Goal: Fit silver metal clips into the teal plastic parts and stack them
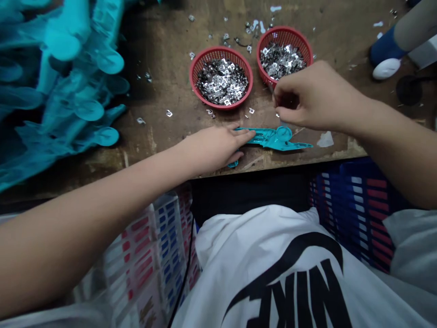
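Observation:
A teal plastic part (273,137) lies along the front of the table, long and narrow with a round section and a pointed right end. My left hand (218,146) holds its left portion against the tabletop, fingers over it and thumb along the near side. That portion is mostly hidden. Above the part's right end is my right hand (307,100), closed in a pinch, thumb and forefinger curled together. Whatever sits between those fingertips cannot be made out. Just behind it stands a red basket (287,31) of small shiny metal pieces (282,59).
A second red basket (221,105) holds similar metal pieces. Many teal parts (68,91) are heaped at the left. Loose metal pieces are scattered over the wooden table (160,132). A blue-and-grey cylinder (403,36) is at the right. Plastic crates (355,205) stand below the table edge.

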Demonstrator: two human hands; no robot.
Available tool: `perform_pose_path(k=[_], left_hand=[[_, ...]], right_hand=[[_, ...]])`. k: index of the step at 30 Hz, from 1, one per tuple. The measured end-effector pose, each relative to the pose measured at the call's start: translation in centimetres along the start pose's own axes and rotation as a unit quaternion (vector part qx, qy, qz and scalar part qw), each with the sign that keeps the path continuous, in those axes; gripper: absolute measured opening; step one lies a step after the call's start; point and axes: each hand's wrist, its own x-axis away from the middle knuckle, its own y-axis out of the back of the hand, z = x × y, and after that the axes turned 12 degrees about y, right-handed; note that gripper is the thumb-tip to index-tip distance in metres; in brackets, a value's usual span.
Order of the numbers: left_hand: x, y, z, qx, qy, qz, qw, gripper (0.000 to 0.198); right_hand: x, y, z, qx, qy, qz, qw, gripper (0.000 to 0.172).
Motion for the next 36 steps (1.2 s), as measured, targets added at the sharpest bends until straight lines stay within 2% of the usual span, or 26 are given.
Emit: perform_pose_path(k=[2, 4, 8, 15, 21, 24, 30, 36], left_hand=[[-0.1, -0.2, 0.1, 0.007, -0.018, -0.005, 1.000, 0.068], [-0.1, -0.3, 0.3, 0.006, -0.025, -0.007, 1.000, 0.065], [-0.1, -0.5, 0.6, 0.003, -0.036, -0.016, 0.999, 0.067], [0.0, -1.0, 0.5, 0.017, -0.037, -0.025, 0.999, 0.071], [0.3, -0.7, 0.0, -0.021, -0.042, -0.017, 0.999, 0.070], [0.4, -0.4, -0.2, -0.034, -0.036, -0.007, 0.999, 0.071], [0.1, -0.4, -0.1, -0.042, -0.045, -0.012, 0.998, 0.070], [0.0, -0.6, 0.2, -0.030, -0.053, -0.008, 0.998, 0.066]], right_hand=[[0.6, 0.6, 0.1, -0.061, 0.001, -0.058, 0.996, 0.025], [0.9, 0.7, 0.3, -0.100, 0.008, -0.075, 0.992, 0.029], [0.8, -0.2, 0.4, -0.123, 0.029, -0.043, 0.991, 0.041], [0.2, -0.8, 0.2, -0.083, 0.077, -0.008, 0.994, 0.045], [0.2, -1.6, 0.0, -0.060, 0.095, 0.006, 0.994, 0.048], [0.4, -1.5, 0.0, -0.064, 0.079, -0.004, 0.995, 0.047], [0.9, -1.2, 0.4, -0.128, 0.027, -0.079, 0.988, 0.043], [0.1, -3.0, -0.2, -0.123, 0.069, -0.035, 0.989, 0.047]])
